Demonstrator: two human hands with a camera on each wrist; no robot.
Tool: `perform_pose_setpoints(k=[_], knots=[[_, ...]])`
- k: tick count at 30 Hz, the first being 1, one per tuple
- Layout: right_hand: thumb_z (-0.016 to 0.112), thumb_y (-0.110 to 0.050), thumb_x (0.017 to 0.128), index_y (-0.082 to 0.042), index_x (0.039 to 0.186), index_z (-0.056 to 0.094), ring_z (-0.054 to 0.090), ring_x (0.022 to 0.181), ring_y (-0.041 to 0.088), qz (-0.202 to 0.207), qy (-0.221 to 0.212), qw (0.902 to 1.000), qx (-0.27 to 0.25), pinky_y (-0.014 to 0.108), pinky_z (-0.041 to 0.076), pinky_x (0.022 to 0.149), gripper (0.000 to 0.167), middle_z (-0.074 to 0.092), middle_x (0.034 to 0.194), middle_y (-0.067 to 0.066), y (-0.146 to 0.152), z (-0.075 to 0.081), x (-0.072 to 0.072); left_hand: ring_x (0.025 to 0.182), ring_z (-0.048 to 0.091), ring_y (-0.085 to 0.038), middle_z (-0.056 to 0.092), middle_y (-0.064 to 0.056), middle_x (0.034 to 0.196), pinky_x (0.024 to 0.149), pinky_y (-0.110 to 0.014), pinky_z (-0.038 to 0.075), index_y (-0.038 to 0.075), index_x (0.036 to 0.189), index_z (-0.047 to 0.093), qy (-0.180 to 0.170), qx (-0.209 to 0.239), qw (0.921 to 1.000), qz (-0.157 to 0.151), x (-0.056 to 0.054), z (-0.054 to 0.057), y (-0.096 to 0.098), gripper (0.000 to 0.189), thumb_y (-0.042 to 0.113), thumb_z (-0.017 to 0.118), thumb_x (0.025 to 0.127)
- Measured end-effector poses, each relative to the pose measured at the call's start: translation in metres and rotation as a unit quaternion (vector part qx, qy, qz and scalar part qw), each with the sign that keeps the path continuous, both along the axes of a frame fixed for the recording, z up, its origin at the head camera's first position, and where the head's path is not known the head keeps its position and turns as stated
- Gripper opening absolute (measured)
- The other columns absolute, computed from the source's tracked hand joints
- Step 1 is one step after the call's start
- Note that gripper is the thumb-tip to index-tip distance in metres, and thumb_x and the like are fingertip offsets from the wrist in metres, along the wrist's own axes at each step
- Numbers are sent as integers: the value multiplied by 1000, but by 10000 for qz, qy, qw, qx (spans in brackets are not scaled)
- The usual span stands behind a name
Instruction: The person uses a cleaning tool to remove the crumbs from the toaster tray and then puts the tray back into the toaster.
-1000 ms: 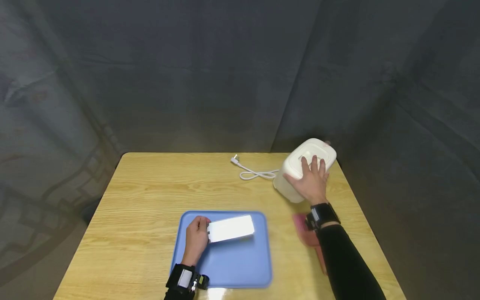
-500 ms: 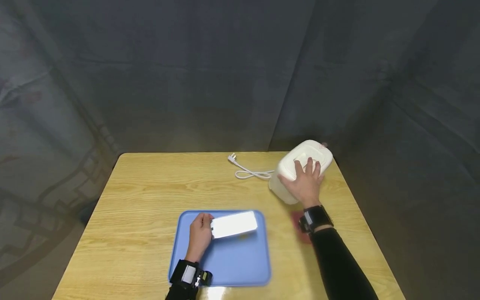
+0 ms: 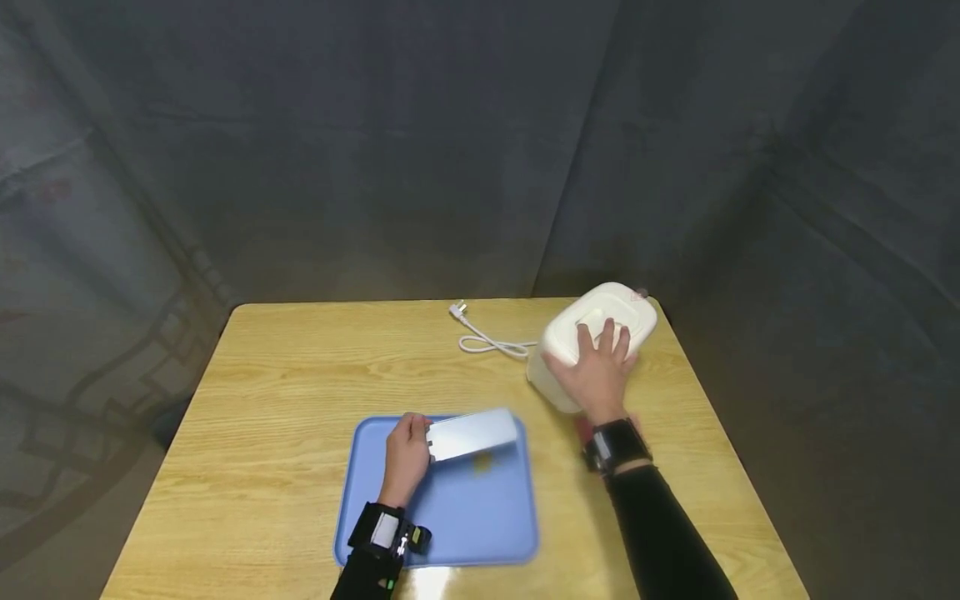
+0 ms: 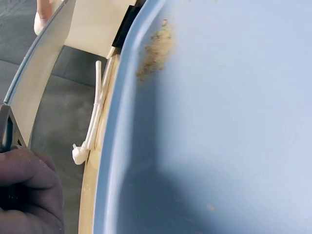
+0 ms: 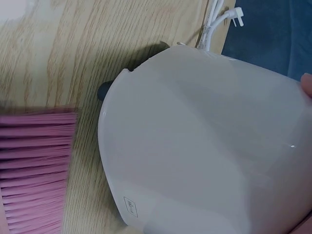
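My left hand (image 3: 405, 458) grips the end of a thin silver crumb tray (image 3: 474, 433), held tilted over the far part of a blue tray (image 3: 480, 525). Crumbs (image 4: 157, 51) lie in a small tan heap on the blue tray, close to its rim. At the right, my right hand (image 3: 597, 379) rests on the top of a white toaster (image 3: 555, 379), fingers spread across it and thumb at its near edge. The toaster body (image 5: 195, 136) fills much of the right wrist view, and most of that hand is out of that frame.
A white power cord with a plug (image 3: 459, 311) lies left of the toaster. Near my right wrist is a brush with pink bristles (image 5: 36, 165), mostly hidden by the arm in the head view. A dark curtain (image 3: 375, 150) hangs behind the wooden table (image 3: 300, 358).
My left hand has moved slightly right and away with the crumb tray, whose surface now looks less bright. More of the crumb heap shows below it. My right hand stays on the toaster.
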State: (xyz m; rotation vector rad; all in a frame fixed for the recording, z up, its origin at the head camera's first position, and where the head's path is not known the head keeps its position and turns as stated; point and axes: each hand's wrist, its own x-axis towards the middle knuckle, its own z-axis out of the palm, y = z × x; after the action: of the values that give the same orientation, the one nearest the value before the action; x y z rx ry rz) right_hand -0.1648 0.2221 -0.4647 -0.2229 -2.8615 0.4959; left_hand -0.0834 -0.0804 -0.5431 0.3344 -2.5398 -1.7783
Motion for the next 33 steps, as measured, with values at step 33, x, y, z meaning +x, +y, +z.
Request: perform_pose_setpoints(k=[33], knots=[[64,-72,85,-13,151,47,11,155,55,-115,-40,9998,133,79,15,115,90,19,167,30,-19,9,21,92,63,-23,64,-21,112,73,-33,56,-10,130,61,-1292,671,9623,-2299,-31,27,-4,29,2,49,106]])
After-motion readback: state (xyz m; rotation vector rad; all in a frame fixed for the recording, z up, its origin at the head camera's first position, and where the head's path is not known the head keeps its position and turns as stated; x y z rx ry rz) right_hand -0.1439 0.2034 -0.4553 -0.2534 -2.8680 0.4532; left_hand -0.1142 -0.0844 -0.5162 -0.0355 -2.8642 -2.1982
